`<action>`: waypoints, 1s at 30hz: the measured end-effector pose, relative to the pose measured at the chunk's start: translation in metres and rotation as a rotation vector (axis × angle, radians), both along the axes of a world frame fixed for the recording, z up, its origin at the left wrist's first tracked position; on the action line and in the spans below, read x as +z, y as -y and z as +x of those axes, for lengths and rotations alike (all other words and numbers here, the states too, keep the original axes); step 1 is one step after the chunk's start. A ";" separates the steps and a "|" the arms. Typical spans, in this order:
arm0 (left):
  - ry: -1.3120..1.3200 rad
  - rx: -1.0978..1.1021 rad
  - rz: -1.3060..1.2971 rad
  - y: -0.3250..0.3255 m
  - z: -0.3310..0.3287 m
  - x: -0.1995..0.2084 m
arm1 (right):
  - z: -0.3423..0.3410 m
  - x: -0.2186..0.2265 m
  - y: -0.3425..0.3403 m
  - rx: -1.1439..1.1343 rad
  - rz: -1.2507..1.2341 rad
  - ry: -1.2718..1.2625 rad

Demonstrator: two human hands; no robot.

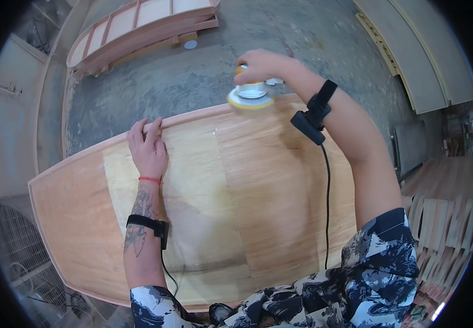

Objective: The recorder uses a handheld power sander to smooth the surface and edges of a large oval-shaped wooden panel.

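Note:
A large curved wooden panel [280, 186] with a raised wooden rim lies in front of me, its face made of pale and darker wood sheets. My left hand [149, 150] rests at its far edge, left of the middle, with the fingers bent over the rim. Farther right, my right hand [261, 65] is closed round the top of a round orbital sander [252, 97]. The sander's white and yellow disc is at the panel's far rim and looks slightly blurred; whether it touches the wood, I cannot tell.
A second framed wooden piece [138, 33] lies on the grey floor [193, 76] beyond the panel. Large pale boards [417, 49] are at the far right, with stacked wood strips [444, 224] below them. A wire-mesh guard [18, 246] stands at the left. Black cables hang from both forearms.

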State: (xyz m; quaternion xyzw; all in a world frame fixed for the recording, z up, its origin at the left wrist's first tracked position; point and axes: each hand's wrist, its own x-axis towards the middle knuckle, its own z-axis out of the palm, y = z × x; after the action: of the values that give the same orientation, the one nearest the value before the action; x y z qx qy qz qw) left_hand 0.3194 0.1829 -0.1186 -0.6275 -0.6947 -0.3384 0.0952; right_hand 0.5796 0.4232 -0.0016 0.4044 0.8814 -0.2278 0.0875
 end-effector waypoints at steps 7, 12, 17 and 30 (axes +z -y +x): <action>-0.010 0.007 -0.023 0.003 -0.003 -0.010 | 0.082 -0.015 -0.028 -0.126 0.094 0.066; -0.038 0.016 -0.014 0.008 -0.013 -0.015 | 0.146 -0.015 -0.045 -0.313 0.106 0.113; 0.035 0.011 0.026 0.006 -0.012 -0.018 | 0.180 -0.019 -0.066 -0.400 0.113 0.251; 0.554 0.073 0.141 0.001 -0.002 -0.008 | -0.073 -0.019 0.008 0.112 0.078 -0.017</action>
State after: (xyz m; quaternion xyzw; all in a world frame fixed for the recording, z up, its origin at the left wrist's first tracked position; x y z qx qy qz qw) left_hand 0.3170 0.1816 -0.1270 -0.4775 -0.6912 -0.5407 -0.0427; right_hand 0.5066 0.4151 -0.0206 0.3555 0.9116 -0.1914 0.0769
